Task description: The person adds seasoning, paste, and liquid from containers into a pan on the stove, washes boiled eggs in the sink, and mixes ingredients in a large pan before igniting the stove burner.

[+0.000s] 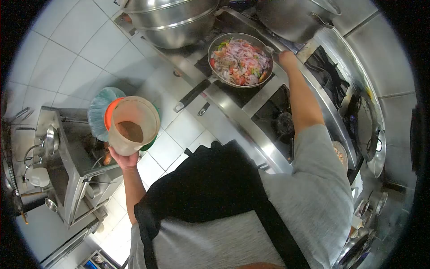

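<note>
- Left hand (123, 158) is clamping its fingers on a plastic tub (149, 117).
- Right hand (287, 59) is gripping metal piece (269, 49) at pan's rim.
- Pan (227, 82), holding sliced vegetables (242, 62), is resting on steel stove (233, 113).
- White tiles (184, 130) are covering the floor.

A round metal pan (241, 84), between 12 and 1 o'clock in the view, sits level over the stove (265, 95), loaded with sliced purple onion, red pieces and some green bits; its black handle (193, 94) points to 8 o'clock, and the right hand (287, 59) is at its 2 o'clock edge. The cloudy plastic tub (150, 119), near 9 o'clock, is tilted in the left hand (125, 159), open mouth showing, with something brown inside.
</note>
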{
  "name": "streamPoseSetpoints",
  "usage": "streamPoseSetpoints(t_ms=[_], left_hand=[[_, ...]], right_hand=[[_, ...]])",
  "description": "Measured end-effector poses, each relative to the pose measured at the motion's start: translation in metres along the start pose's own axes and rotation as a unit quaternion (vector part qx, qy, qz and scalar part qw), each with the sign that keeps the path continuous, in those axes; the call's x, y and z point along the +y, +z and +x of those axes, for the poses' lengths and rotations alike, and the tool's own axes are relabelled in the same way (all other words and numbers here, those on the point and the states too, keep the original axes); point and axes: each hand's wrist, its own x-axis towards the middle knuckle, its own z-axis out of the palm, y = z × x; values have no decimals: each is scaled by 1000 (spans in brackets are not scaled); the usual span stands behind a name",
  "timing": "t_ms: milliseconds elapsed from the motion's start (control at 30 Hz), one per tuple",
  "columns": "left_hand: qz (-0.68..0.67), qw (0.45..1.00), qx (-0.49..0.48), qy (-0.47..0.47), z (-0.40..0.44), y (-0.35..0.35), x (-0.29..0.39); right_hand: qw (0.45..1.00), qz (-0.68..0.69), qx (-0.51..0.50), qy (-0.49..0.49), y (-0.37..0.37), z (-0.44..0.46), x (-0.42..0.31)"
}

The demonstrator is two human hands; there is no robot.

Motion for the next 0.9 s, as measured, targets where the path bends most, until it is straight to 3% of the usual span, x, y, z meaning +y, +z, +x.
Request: streamPoseSetpoints(t_ms=[100,200,300,600,700,800,900], left_hand=[[22,1000,-10,-6,12,5,-6],[-8,999,-48,-24,11,12,-8],[-1,999,-45,-24,9,12,-10],[-9,997,-63,-44,1,-3,-6],[-10,998,-49,-39,1,-5,-4],[-10,998,-39,-38,0,-3,-1],[19,1000,-16,-14,6,11,-1]], right_hand=[[999,-44,-22,-23,-25,-26,-1],[1000,-24,8,17,-28,-43,-2],[985,168,-15,45,-30,-71,-9],[977,206,-60,0,-38,-116,-59],[986,135,-97,-33,-49,-119,-96],[997,78,14,2,-41,-91,-113],[993,-18,83,-79,-29,-58,-116]])
